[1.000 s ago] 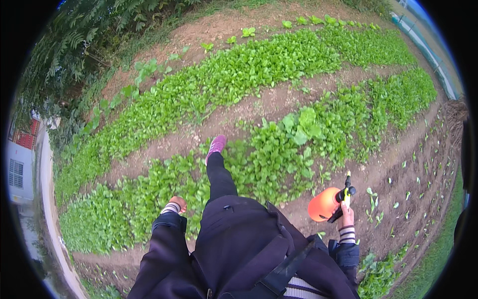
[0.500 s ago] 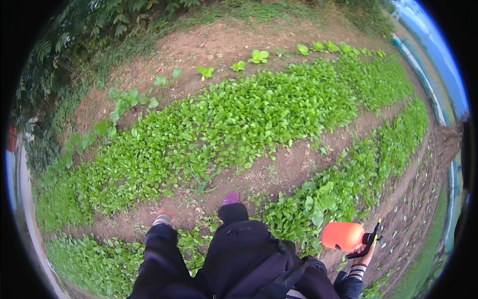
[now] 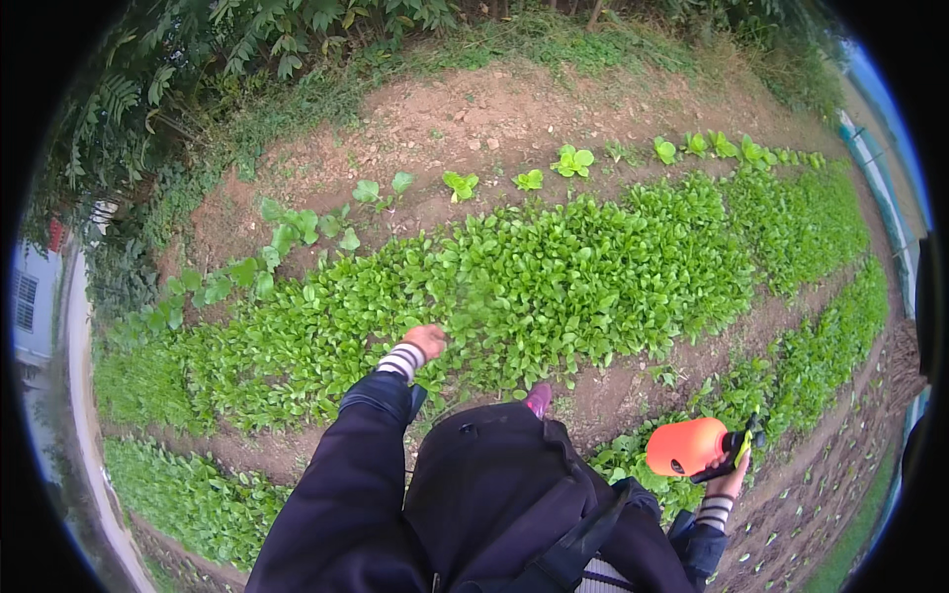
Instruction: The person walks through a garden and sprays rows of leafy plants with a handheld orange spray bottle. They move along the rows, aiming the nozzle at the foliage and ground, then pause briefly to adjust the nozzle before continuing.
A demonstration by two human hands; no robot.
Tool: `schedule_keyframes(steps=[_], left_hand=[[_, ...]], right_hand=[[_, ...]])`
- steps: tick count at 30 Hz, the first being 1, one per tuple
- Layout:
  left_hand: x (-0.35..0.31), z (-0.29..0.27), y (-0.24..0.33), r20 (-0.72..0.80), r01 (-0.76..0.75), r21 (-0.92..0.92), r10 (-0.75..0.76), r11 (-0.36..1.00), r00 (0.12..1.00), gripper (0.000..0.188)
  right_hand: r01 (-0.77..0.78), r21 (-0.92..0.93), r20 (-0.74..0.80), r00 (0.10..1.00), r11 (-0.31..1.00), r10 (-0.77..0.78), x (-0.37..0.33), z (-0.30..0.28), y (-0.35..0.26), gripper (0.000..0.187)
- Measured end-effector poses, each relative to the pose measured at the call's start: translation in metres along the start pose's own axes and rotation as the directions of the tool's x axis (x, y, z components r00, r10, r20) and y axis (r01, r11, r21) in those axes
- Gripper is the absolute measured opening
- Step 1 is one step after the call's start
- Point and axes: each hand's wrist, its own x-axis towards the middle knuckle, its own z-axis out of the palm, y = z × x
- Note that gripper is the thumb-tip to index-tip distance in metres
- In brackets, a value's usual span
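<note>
Right hand [image 3: 731, 479] gripping a spray bottle [image 3: 684, 447] — rounded, orange, black-topped, tipped sideways — left hand [image 3: 427, 342], openness unclear

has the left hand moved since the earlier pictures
Yes: the left hand has moved forward, from over the soil path to over the leafy bed beyond.

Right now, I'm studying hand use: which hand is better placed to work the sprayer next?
Probably the right hand: it grips the orange sprayer near its black head. The left hand, apparently empty, is out over the green plants, away from it.
</note>
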Motion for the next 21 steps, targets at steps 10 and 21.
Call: schedule_keyframes(steps=[10, 21], left_hand=[[-0.016, -0.101, -0.077, -0.009, 0.530, -0.285, -0.556, 0.798, 0.831, 0.014], [0.251, -0.324, -0.071, 0.140, 0.263, 0.536, -0.392, 0.802, 0.909, 0.019]], right_hand=[[-0.029, -0.077, 0.202, 0.978, 0.997, 0.044, 0.095, 0.159, 0.017, 0.034], [0.114, -0.207, 0.204, 0.976, 0.972, -0.071, 0.171, 0.396, 0.058, 0.039]])
